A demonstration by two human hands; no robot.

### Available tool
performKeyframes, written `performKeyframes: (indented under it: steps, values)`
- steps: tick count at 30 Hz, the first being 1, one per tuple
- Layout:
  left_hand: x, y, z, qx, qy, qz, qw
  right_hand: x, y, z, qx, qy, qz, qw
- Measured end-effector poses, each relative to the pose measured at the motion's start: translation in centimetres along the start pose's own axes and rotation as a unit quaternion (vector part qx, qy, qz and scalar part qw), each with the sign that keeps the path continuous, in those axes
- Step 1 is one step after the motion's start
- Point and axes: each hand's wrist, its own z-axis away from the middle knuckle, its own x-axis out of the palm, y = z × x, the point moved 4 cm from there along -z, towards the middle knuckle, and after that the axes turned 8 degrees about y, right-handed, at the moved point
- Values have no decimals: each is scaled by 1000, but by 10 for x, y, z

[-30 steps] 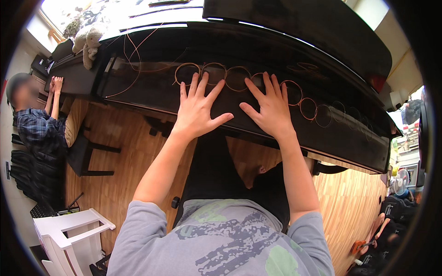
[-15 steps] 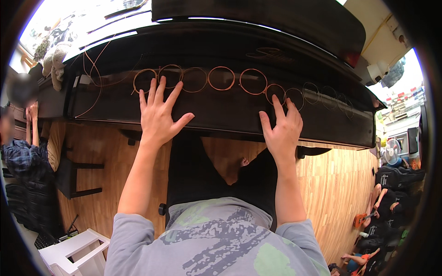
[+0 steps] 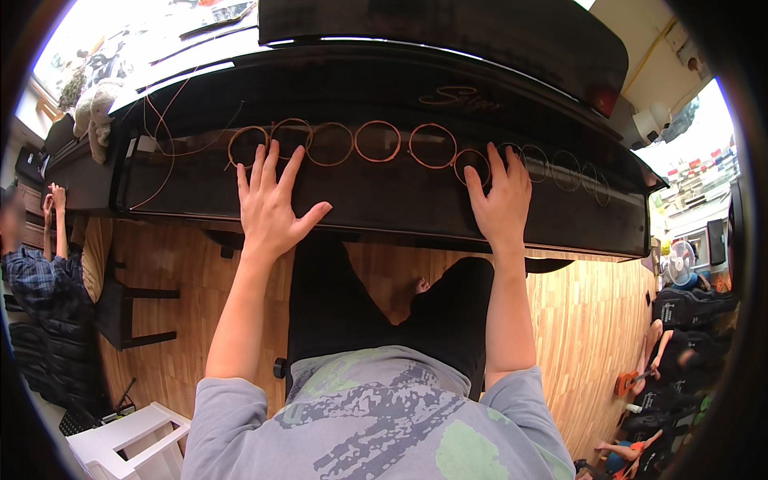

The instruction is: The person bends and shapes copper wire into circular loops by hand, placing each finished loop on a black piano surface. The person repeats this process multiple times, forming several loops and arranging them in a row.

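A row of coiled wire strings lies on the closed black lid of a piano [image 3: 384, 200]. Toward the left and middle the coils are copper-coloured, such as this copper coil [image 3: 378, 162] and a larger one beside it [image 3: 433, 167]. Thin, pale wire coils [image 3: 567, 190] continue to the right. My left hand [image 3: 272, 204] is spread over the lid, its fingertips at the two leftmost coils. My right hand [image 3: 502, 196] is also open; its thumb is by a small copper coil [image 3: 458, 178] and its fingers partly cover a thin coil.
Loose wire [image 3: 170, 152] trails over the lid's left end. A grey cloth [image 3: 96, 112] hangs at the far left. Another person [image 3: 44, 272] sits left, near a black stool [image 3: 140, 308]. A white stool [image 3: 132, 440] stands lower left. People with an orange small guitar [image 3: 626, 382] are at right.
My right hand has shifted right, from the small copper coil toward the thin coils. My left hand stays spread in nearly the same place. The person at left has moved their hands slightly.
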Motion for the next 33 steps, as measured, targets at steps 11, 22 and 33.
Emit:
performKeyframes:
  steps: [11, 22, 33]
  values:
    - [-2, 2, 0, 1, -13, 12, 1000, -3, -9, -1, -37, 13, -7, 999]
    - [-11, -6, 3, 0, 50, 79, 996, -26, -72, 18, -63, 54, -143, 986]
    - [-47, -61, 5, -98, 249, 79, 960, -8, -142, 52, -178, -19, -262, 948]
